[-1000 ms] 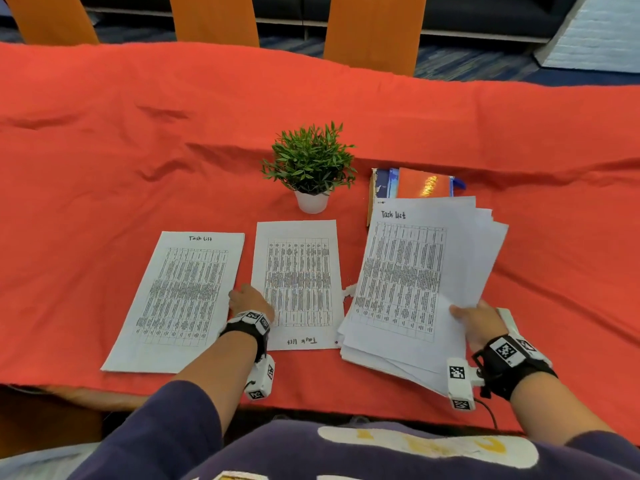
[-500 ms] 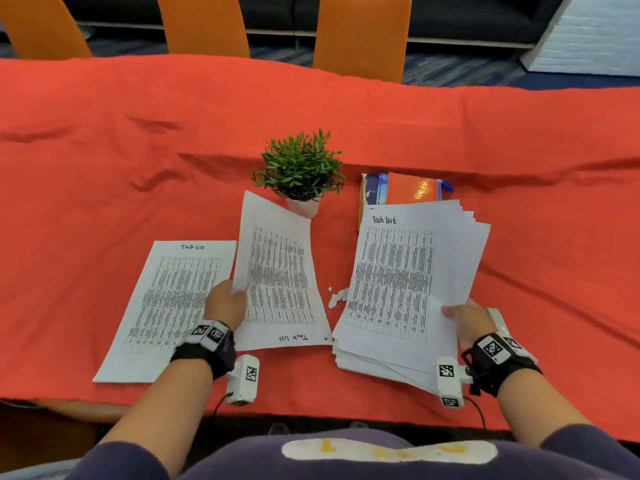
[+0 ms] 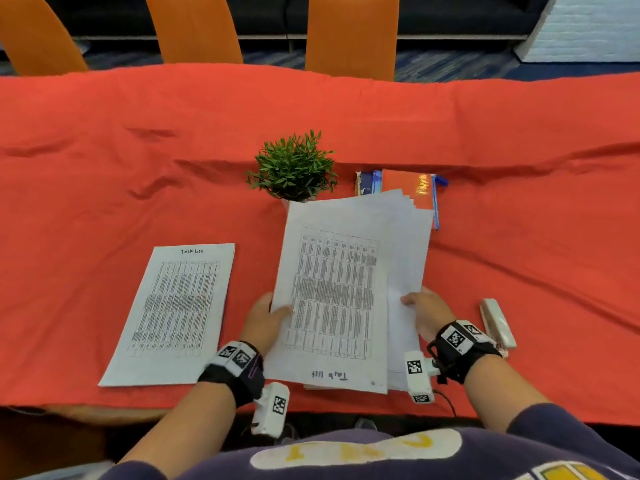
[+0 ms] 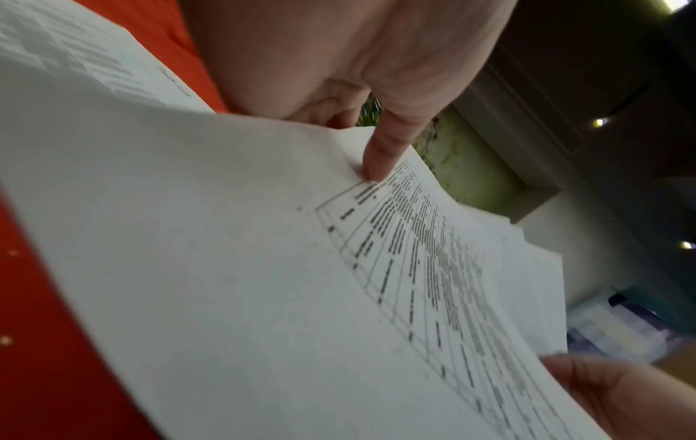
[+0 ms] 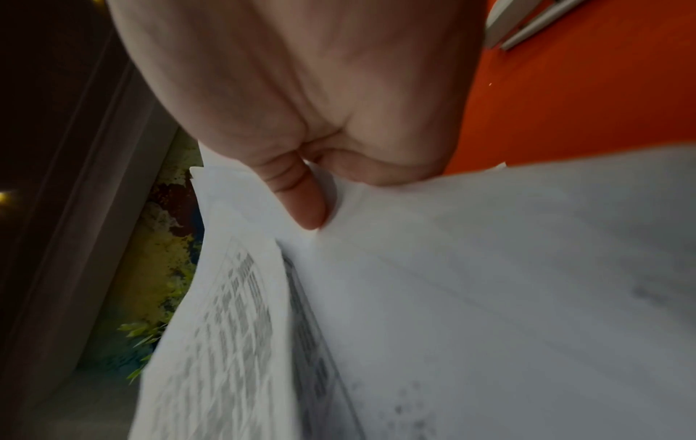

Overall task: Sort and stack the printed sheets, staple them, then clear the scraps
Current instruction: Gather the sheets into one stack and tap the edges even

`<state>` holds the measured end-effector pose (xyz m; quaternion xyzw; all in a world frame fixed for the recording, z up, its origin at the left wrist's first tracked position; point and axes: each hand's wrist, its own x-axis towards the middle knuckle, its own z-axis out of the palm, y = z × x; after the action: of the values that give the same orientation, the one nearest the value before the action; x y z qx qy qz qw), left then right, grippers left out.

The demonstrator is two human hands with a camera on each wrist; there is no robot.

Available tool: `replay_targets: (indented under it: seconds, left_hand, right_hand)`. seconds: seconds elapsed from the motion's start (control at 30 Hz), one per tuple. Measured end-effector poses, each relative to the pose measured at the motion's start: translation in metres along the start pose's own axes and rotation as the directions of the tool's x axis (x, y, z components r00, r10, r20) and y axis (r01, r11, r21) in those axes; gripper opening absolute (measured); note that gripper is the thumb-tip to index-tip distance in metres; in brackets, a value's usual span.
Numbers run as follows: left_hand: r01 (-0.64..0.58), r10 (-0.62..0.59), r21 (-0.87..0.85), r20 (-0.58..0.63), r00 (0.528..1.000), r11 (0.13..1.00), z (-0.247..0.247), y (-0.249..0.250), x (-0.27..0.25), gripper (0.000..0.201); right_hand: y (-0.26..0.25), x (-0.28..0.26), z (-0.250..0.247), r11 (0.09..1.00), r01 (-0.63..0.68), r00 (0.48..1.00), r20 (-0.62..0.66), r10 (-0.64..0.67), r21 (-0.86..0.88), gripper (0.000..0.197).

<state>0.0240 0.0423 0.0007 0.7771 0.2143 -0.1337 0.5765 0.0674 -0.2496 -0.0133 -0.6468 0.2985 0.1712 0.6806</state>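
Observation:
A printed sheet [image 3: 332, 296], turned upside down with its title at the near edge, lies over the fanned stack of sheets [image 3: 408, 244] in front of me. My left hand [image 3: 266, 318] pinches this top sheet [image 4: 263, 268] at its left edge, thumb on top. My right hand [image 3: 424, 308] grips the stack [image 5: 489, 297] at its right edge, thumb pressed on the paper. One more printed sheet [image 3: 173, 313] lies flat to the left, title at the far end. A white stapler [image 3: 497, 322] rests on the cloth just right of my right wrist.
A red cloth [image 3: 104, 168] covers the table. A small potted plant [image 3: 294, 168] stands behind the stack, with an orange notebook [image 3: 408, 185] and a blue pen [image 3: 435, 202] beside it. Orange chairs [image 3: 349, 32] line the far side.
My left hand lifted the middle sheet off the cloth and carried it right onto the stack. The stapler, hidden before by my right wrist, now shows. The scraps are covered.

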Motion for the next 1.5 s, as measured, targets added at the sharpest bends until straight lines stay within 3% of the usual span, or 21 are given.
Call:
replay_targets:
  seconds: [0.2, 0.23, 0.3, 0.33, 0.43, 0.47, 0.57, 0.67, 0.83, 0.97, 1.07, 1.17, 1.27, 1.33, 1.5]
  left_hand:
    - [0.057, -0.057, -0.025, -0.004, 0.998, 0.998, 0.031, 0.009, 0.005, 0.032]
    - [0.071, -0.071, -0.054, 0.004, 0.997, 0.996, 0.033, 0.010, 0.006, 0.037]
    - [0.082, -0.081, -0.031, 0.050, 0.995, 0.996, 0.036, 0.011, 0.009, 0.040]
    - [0.060, -0.060, 0.007, 0.074, 0.995, 0.998, 0.038, 0.012, 0.010, 0.038]
    - [-0.048, 0.046, 0.028, 0.058, 0.997, 0.998, 0.042, 0.020, 0.006, 0.031]
    - [-0.082, 0.082, 0.017, 0.046, 0.996, 0.996, 0.042, 0.024, 0.004, 0.031]
    - [-0.193, 0.193, -0.026, 0.008, 0.981, 0.981, 0.043, 0.037, -0.002, 0.035]
    - [-0.293, 0.291, -0.025, -0.054, 0.955, 0.956, 0.042, 0.047, -0.010, 0.038]
    - [-0.377, 0.375, -0.108, -0.041, 0.926, 0.920, 0.034, 0.050, -0.024, 0.036]
    - [-0.352, 0.353, -0.229, -0.035, 0.935, 0.908, 0.038, 0.059, -0.030, 0.039]
    - [-0.379, 0.370, -0.180, -0.084, 0.925, 0.908, 0.042, 0.070, -0.032, 0.015]
    - [-0.422, 0.399, -0.252, -0.137, 0.907, 0.871, 0.037, 0.079, -0.033, 0.018]
    - [-0.434, 0.423, -0.327, -0.110, 0.900, 0.839, 0.025, 0.083, -0.034, 0.039]
    - [-0.462, 0.455, -0.308, -0.098, 0.885, 0.832, 0.019, 0.084, -0.031, 0.043]
    - [-0.469, 0.476, -0.298, -0.053, 0.878, 0.831, 0.028, 0.097, -0.032, 0.017]
  right_hand:
    - [-0.002, -0.015, -0.001, 0.988, -0.027, 1.000, -0.001, 0.027, -0.151, 0.009]
    - [-0.002, -0.017, -0.002, 0.986, -0.019, 1.000, -0.002, 0.018, -0.167, 0.013]
    - [-0.002, -0.024, -0.007, 0.992, -0.021, 0.999, 0.027, 0.025, -0.125, 0.050]
    - [-0.003, -0.027, -0.008, 0.993, 0.014, 0.997, 0.073, -0.005, -0.118, 0.057]
    - [-0.004, -0.028, -0.010, 0.983, 0.131, 0.982, 0.152, -0.110, -0.130, 0.041]
    - [-0.006, -0.031, -0.009, 0.984, 0.157, 0.977, 0.157, -0.142, -0.088, 0.036]
    - [-0.012, -0.030, -0.010, 0.916, 0.353, 0.932, 0.152, -0.328, -0.191, 0.028]
    - [-0.024, -0.038, -0.008, 0.880, 0.434, 0.900, 0.142, -0.413, -0.191, 0.026]
    - [-0.036, -0.055, -0.008, 0.873, 0.481, 0.868, 0.187, -0.460, -0.086, 0.032]
    - [-0.040, -0.056, -0.002, 0.870, 0.490, 0.856, 0.216, -0.469, -0.052, 0.031]
    - [-0.044, -0.060, 0.011, 0.842, 0.532, 0.839, 0.192, -0.510, -0.088, 0.021]
    - [-0.052, -0.068, 0.016, 0.814, 0.580, 0.803, 0.189, -0.565, -0.031, 0.023]
    - [-0.056, -0.073, 0.009, 0.820, 0.571, 0.798, 0.208, -0.566, 0.039, 0.034]
    - [-0.058, -0.073, 0.005, 0.827, 0.560, 0.805, 0.205, -0.556, 0.046, 0.039]
    - [-0.061, -0.070, 0.017, 0.837, 0.544, 0.820, 0.176, -0.544, 0.055, 0.031]
